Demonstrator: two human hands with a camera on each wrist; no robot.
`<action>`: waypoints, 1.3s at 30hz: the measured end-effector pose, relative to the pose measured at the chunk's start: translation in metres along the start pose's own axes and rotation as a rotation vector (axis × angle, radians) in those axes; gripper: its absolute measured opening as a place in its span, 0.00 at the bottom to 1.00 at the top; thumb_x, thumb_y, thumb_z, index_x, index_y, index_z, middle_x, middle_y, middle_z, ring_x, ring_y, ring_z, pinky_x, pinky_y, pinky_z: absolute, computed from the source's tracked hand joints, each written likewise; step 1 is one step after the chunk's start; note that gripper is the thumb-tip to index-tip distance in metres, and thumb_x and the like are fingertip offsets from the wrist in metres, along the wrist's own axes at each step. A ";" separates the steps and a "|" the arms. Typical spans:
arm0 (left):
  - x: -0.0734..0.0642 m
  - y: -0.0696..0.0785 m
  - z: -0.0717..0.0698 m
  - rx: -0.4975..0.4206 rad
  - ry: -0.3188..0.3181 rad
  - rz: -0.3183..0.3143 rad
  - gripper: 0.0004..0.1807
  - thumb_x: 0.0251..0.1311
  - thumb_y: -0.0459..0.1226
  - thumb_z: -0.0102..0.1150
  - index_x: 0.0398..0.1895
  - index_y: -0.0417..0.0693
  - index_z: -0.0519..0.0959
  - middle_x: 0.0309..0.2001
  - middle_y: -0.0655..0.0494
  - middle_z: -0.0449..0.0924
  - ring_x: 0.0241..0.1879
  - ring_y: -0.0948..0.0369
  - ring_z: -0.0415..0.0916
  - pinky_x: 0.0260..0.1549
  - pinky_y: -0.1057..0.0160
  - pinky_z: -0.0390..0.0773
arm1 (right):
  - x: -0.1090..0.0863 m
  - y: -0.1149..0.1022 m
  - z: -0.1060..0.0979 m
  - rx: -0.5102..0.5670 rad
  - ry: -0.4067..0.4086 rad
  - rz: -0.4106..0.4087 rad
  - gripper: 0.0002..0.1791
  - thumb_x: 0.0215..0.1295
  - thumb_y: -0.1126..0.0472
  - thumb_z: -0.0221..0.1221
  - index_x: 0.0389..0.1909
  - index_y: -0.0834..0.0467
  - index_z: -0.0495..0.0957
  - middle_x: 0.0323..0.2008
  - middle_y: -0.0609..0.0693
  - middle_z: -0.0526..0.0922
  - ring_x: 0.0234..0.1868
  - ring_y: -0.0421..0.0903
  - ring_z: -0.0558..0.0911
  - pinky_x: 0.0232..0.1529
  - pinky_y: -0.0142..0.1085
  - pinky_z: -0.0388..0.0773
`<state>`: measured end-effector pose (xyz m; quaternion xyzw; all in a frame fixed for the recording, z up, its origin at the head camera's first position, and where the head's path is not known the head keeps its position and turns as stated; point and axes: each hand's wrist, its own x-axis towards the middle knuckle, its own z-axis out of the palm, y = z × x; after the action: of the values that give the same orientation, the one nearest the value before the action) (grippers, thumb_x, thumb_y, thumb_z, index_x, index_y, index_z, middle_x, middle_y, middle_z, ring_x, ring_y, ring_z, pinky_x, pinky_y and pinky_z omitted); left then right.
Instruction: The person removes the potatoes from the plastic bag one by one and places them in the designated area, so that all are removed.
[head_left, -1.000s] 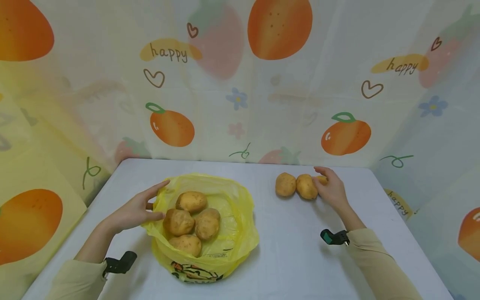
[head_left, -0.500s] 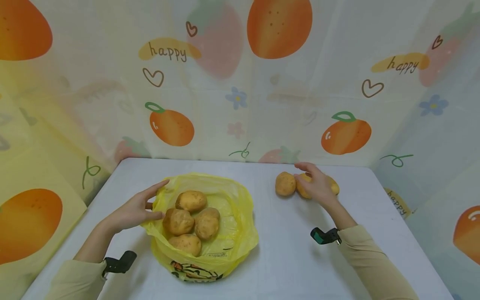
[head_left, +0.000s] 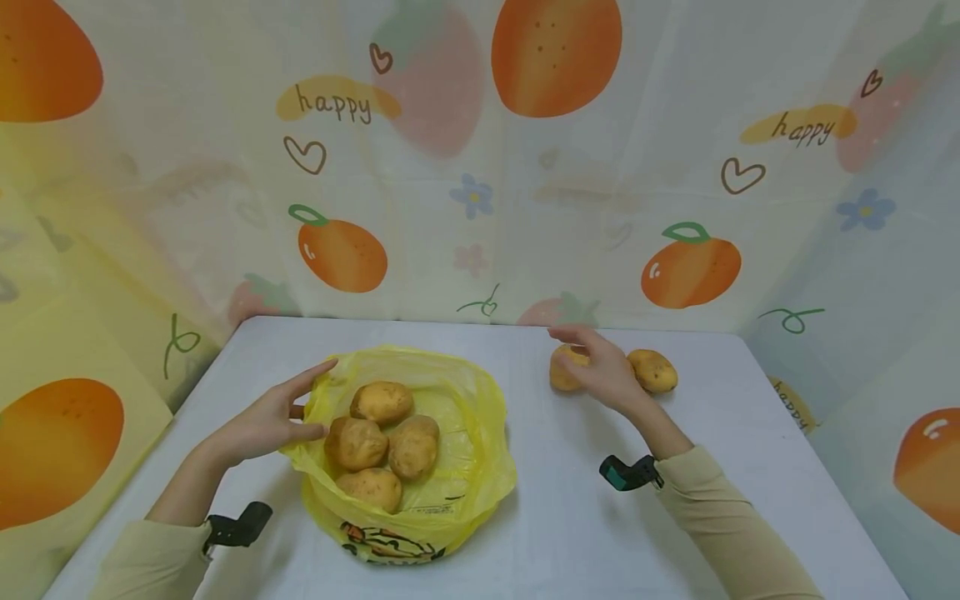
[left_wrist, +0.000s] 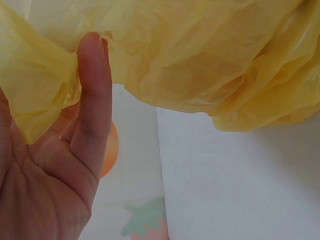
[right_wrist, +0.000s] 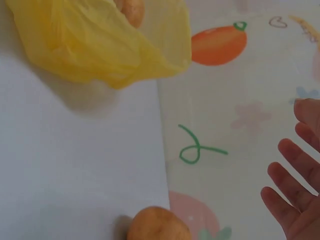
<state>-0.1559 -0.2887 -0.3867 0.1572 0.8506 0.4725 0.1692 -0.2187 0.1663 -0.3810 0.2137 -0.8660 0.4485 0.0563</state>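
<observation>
A yellow plastic bag [head_left: 480, 467] stands with its mouth wide open, left of the middle in the head view. Several potatoes [head_left: 415, 447] lie inside it. My left hand [head_left: 262, 421] touches the bag's left rim with spread, fairly straight fingers; in the left wrist view a fold of the bag hangs against the palm. Over the loose potatoes at the back right is my right hand [head_left: 606, 373], fingers loosely bent and holding nothing. One potato [head_left: 566, 369] shows partly behind its fingertips, another potato [head_left: 654, 371] to its right. Whatever lies behind the hand is hidden.
The white table [head_left: 540, 525] has its back edge just behind the loose potatoes. A fruit-printed curtain [head_left: 427, 250] hangs behind it and at both sides. Each wrist wears a black camera, such as the left wrist camera [head_left: 238, 527].
My right hand has moved left across the loose potatoes, uncovering the rightmost one and covering the middle one. The left hand, bag and potatoes have stayed in place.
</observation>
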 end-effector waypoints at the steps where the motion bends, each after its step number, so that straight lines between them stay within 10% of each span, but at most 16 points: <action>1: 0.000 0.000 0.000 -0.005 -0.003 -0.003 0.48 0.55 0.34 0.62 0.73 0.61 0.44 0.71 0.39 0.42 0.51 0.40 0.71 0.34 0.60 0.79 | 0.000 -0.002 0.002 0.002 -0.014 -0.001 0.22 0.62 0.58 0.58 0.57 0.56 0.71 0.55 0.53 0.76 0.58 0.50 0.72 0.58 0.46 0.68; 21: 0.001 -0.001 0.000 0.017 0.002 -0.001 0.48 0.55 0.34 0.62 0.73 0.61 0.43 0.71 0.39 0.42 0.51 0.40 0.71 0.35 0.61 0.79 | 0.014 -0.043 0.043 -0.004 -0.218 -0.161 0.22 0.62 0.57 0.58 0.58 0.57 0.70 0.56 0.48 0.74 0.55 0.46 0.75 0.53 0.39 0.73; 39: 0.001 0.002 0.002 0.025 0.007 -0.024 0.48 0.54 0.33 0.62 0.73 0.59 0.44 0.71 0.39 0.43 0.52 0.38 0.70 0.36 0.60 0.79 | 0.029 -0.056 0.090 0.146 -0.421 -0.127 0.23 0.64 0.60 0.56 0.59 0.59 0.68 0.57 0.57 0.73 0.56 0.53 0.75 0.54 0.45 0.72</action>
<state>-0.1559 -0.2860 -0.3861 0.1474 0.8590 0.4601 0.1696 -0.2122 0.0565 -0.3837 0.3601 -0.8088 0.4510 -0.1130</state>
